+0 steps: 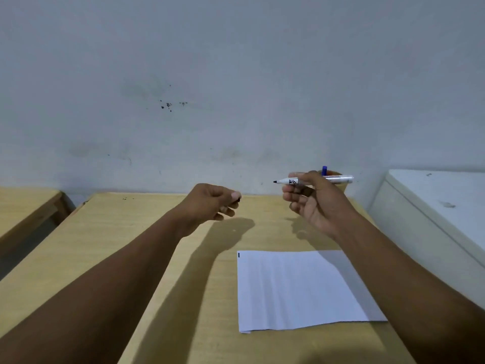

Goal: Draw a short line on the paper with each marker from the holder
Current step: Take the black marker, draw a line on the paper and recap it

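My right hand holds a white marker level above the table, its uncapped black tip pointing left. My left hand is closed around a small black cap, apart from the marker's tip. Behind my right hand stands an orange holder, mostly hidden, with a blue-capped marker sticking up from it. A white sheet of paper lies on the wooden table below my right arm, with one short black line at its top left corner.
A second wooden table stands to the left across a gap. A white cabinet or appliance stands against the table's right side. A grey wall rises right behind the table's far edge.
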Demonstrator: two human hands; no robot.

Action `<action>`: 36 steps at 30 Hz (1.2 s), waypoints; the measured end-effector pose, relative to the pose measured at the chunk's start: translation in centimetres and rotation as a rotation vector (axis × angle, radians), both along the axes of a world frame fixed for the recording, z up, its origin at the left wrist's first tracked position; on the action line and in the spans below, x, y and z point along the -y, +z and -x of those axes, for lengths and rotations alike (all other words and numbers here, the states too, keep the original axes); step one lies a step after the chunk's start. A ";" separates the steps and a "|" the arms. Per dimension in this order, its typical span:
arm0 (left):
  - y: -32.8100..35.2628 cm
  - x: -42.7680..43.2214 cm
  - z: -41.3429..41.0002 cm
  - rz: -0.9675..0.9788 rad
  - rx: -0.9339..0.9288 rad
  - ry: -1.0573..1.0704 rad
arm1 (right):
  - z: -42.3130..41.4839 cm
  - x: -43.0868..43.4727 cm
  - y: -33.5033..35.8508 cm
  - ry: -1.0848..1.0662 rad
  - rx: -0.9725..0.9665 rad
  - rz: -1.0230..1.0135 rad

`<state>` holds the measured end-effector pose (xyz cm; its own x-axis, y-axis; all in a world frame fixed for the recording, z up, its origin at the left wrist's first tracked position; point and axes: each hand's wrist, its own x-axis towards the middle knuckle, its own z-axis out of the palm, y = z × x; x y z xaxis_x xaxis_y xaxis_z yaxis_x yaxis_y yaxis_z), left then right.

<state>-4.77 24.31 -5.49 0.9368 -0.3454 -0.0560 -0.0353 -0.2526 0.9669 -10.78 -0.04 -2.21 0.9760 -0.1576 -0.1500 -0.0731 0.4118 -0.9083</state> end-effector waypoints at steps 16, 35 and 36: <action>5.7 13.2 -0.8 0.363 -0.142 -0.055 | 0.5 5.0 4.3 -0.155 0.158 0.164; 6.2 16.8 -0.7 0.428 -0.074 -0.032 | -0.3 7.7 3.1 -0.121 0.197 0.118; 6.3 16.9 -0.8 0.426 -0.075 -0.035 | -0.5 7.8 3.2 -0.119 0.199 0.126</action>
